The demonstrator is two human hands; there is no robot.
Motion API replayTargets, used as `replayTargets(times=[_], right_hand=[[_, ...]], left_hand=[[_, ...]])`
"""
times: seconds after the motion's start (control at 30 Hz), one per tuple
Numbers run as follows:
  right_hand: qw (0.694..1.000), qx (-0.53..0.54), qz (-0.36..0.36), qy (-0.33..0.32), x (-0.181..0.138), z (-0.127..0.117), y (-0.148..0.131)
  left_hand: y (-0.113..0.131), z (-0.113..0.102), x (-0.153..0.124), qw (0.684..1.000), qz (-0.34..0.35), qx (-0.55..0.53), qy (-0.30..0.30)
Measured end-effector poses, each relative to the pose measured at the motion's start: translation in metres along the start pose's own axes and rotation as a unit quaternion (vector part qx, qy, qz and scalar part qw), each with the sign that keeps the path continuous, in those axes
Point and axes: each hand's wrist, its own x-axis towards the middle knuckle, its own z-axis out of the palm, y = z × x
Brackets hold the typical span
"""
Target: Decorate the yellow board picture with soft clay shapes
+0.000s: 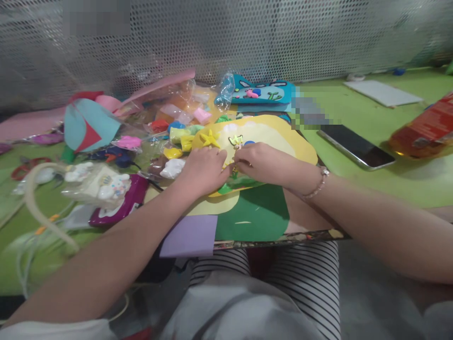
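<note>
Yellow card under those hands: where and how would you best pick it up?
Probably by its right rim, pinched from the right: the card lies flat, that edge shows bare beyond the right hand, and the visible decorations sit further left.

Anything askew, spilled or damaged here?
Minor: the purple sheet juts past the patterned front edge, so it might get knocked. The plastic bags at left look jumbled, possibly just supplies. No spill shows, nor any tear in the visible yellow sheet.

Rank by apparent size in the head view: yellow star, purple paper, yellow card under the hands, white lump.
1. Yellow card, though partly covered
2. Purple paper
3. Yellow star and white lump: too alike to rank
</note>
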Motion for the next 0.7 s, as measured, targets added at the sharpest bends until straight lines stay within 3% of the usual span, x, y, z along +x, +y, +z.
replayTargets(times=[0.7], right_hand=[[1.000, 0.018, 0.000, 0.002, -0.0005, -0.0015, 0.0004]], left_hand=[[0.0024, 0.0007, 0.0018, 1.000, -0.010, -0.007, -0.007]])
